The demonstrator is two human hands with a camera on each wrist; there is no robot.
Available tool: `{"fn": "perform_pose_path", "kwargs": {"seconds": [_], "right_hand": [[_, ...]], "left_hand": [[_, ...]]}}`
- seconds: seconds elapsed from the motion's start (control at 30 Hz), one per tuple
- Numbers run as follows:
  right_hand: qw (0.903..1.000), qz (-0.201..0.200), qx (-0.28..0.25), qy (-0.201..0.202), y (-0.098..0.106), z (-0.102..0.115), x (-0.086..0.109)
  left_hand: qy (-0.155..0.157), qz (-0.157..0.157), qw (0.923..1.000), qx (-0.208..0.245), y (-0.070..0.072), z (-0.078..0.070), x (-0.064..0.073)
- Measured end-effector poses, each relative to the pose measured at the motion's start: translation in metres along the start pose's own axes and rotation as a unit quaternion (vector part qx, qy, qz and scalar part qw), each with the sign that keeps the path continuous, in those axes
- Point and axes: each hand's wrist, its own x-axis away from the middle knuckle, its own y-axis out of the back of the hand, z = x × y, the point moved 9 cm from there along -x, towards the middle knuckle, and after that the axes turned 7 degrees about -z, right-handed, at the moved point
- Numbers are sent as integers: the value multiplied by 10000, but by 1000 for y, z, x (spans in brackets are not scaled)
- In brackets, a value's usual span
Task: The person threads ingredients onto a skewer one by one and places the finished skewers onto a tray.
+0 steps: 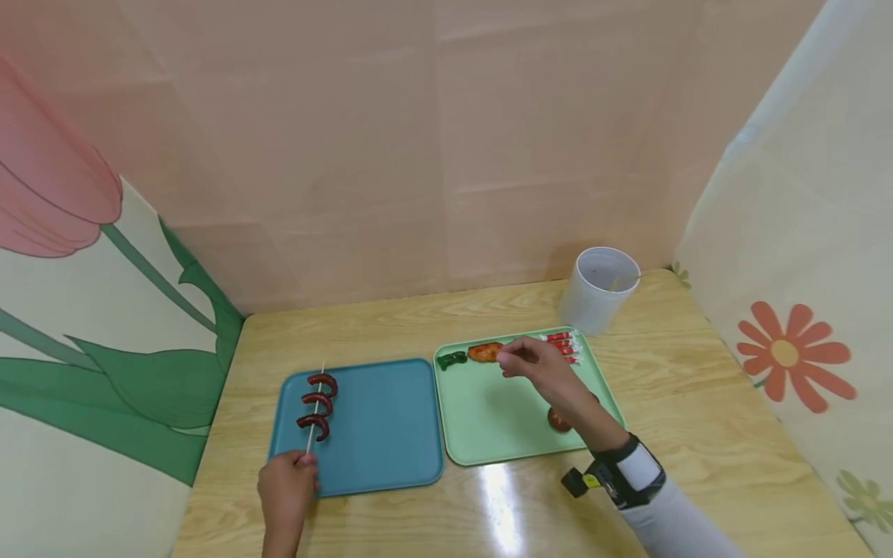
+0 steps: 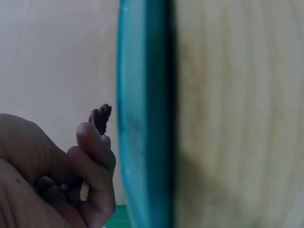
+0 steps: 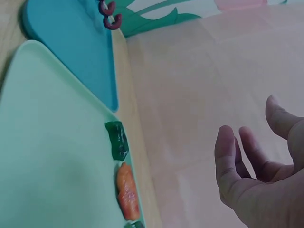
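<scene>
My left hand (image 1: 287, 484) grips the lower end of a thin wooden skewer (image 1: 310, 442) at the near left edge of the blue tray (image 1: 384, 426). Three curved, dark red sausage pieces (image 1: 317, 402) are threaded along it. In the left wrist view the blunt end of the skewer (image 2: 84, 191) pokes out below the curled fingers. Over the green tray (image 1: 488, 422) hovers my right hand (image 1: 554, 380), with nothing in it. The right wrist view shows its thumb and fingers (image 3: 228, 156) apart. A roasted chicken wing (image 1: 483, 352) lies closest to its fingertips, beside a green pepper piece (image 1: 452, 359).
Several red-and-white wrapped sticks (image 1: 562, 342) lie in the green tray's far right corner. A tomato slice (image 1: 558, 420) sits partly behind my right forearm. Behind that tray stands a white bucket (image 1: 596, 298) with a thin stick leaning out. Printed cloth walls border the wooden table (image 1: 391, 527).
</scene>
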Motion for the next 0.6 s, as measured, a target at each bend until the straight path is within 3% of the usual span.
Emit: {"fn": "perform_pose_path", "kwargs": {"seconds": [0.27, 0.37, 0.6], "right_hand": [[9994, -29, -316, -170, 4, -10, 4], [9991, 9, -410, -127, 4, -9, 6], [9988, 70, -455, -187, 5, -10, 7]], "left_hand": [[426, 285, 9987, 11, -12, 17, -8], [361, 394, 9985, -83, -12, 13, -9], [-110, 111, 9920, -1251, 2, 0, -11]]}}
